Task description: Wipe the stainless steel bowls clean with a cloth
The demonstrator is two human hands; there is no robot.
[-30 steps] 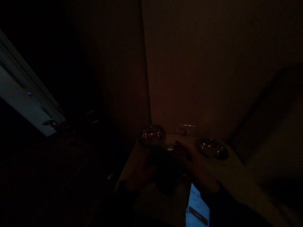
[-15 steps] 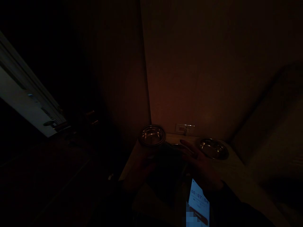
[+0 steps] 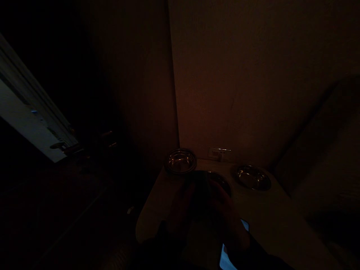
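Observation:
The picture is very dark. Between my two hands, above the table, is a dark, greenish-black item (image 3: 199, 187) whose kind I cannot make out; it may be soft. My left hand (image 3: 181, 204) grips its left side, fingers curled and barely visible. On the other side my right hand (image 3: 225, 206) holds it too, fingers bent inward. A shiny metal bowl (image 3: 222, 182) sits just behind my right hand, partly hidden by it. A lit phone (image 3: 227, 259) lies under my right forearm, which covers most of its screen.
Two more metal dishes, a left bowl (image 3: 180, 162) and a right bowl (image 3: 251, 177), stand along the back of the pale table (image 3: 270, 213). A wall socket (image 3: 219, 153) is behind them. At far left is a door handle (image 3: 60, 145) beside a lighter opening.
My hands have come closer together around the dark item, which looks more bunched up. My right hand and forearm have shifted down and left, covering more of the phone.

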